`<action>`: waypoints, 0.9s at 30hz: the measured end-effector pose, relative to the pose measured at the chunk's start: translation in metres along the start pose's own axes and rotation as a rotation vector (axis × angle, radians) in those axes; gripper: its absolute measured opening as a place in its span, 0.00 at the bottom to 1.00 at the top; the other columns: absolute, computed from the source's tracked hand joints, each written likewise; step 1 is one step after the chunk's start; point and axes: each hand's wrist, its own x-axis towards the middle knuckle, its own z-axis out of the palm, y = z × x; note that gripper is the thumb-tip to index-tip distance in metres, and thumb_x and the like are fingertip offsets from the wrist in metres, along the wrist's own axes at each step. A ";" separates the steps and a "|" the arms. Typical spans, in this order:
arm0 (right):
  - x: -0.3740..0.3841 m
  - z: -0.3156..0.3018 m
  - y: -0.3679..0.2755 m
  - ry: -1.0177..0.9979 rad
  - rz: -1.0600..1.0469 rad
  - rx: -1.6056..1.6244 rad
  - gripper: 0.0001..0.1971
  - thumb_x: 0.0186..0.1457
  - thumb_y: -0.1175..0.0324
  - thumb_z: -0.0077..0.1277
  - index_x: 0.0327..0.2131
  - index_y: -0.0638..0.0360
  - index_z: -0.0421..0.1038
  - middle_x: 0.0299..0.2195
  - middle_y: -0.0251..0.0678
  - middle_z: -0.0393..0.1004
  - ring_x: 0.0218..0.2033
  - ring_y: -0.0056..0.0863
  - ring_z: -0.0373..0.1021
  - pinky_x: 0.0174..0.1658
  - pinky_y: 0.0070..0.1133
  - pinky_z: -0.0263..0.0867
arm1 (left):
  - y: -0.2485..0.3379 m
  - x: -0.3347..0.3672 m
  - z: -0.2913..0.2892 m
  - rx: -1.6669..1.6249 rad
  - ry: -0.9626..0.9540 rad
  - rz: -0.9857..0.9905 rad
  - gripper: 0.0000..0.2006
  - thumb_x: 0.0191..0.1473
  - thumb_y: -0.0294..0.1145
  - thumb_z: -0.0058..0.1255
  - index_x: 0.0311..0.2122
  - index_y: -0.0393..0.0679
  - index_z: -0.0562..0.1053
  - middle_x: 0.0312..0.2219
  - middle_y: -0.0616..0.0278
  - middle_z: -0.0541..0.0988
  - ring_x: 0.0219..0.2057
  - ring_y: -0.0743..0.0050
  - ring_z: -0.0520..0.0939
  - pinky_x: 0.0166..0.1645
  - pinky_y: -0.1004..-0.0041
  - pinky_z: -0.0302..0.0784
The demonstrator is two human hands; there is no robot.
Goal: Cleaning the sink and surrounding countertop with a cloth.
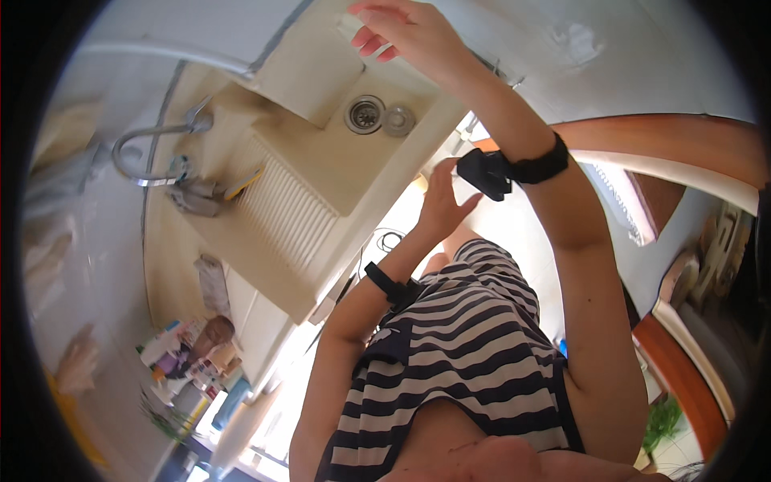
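My right arm, with a black strap and device (490, 170) on it, stretches over the far end of a cream sink (309, 76). There my right hand (409, 36) is closed, its fingers curled together. A small pale patch shows at its fingertips, too unclear to name. Lower down, in front of the counter edge, my left hand (443, 205) hangs with thumb and fingers apart, holding nothing. A black band (389, 285) circles my left wrist. In the basin below my right hand lie a metal drain (365, 114) and a round clear strainer or cover (398, 120) beside it.
A ribbed washboard (289, 201) is part of the sink. A curved chrome faucet (132, 157) stands at the left, near a grey cloth-like thing (197, 198) and a yellow-handled stick (243, 185). Another grey cloth (212, 285) and assorted small items (193, 349) lie further along the counter.
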 end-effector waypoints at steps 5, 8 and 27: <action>0.025 0.058 -0.002 -0.014 0.044 -0.079 0.17 0.56 0.60 0.40 0.42 0.63 0.68 0.27 0.35 0.75 0.27 0.21 0.72 0.30 0.18 0.67 | 0.059 -0.017 -0.030 -0.517 0.014 -0.114 0.34 0.44 0.30 0.57 0.54 0.39 0.52 0.50 0.53 0.63 0.54 0.62 0.62 0.57 0.66 0.56; 0.017 0.104 -0.006 -0.069 0.024 -0.143 0.15 0.59 0.62 0.39 0.45 0.58 0.67 0.29 0.32 0.74 0.30 0.19 0.71 0.32 0.17 0.66 | 0.067 -0.029 -0.058 -0.989 0.275 -0.050 0.36 0.47 0.28 0.54 0.57 0.42 0.47 0.49 0.58 0.62 0.52 0.69 0.63 0.57 0.67 0.57; 0.096 0.222 0.036 -0.090 0.207 0.316 0.13 0.55 0.64 0.40 0.41 0.61 0.65 0.24 0.36 0.69 0.21 0.23 0.68 0.23 0.23 0.69 | 0.050 0.003 -0.165 -1.369 0.489 -0.414 0.22 0.53 0.44 0.49 0.46 0.39 0.62 0.40 0.60 0.71 0.41 0.71 0.73 0.48 0.66 0.71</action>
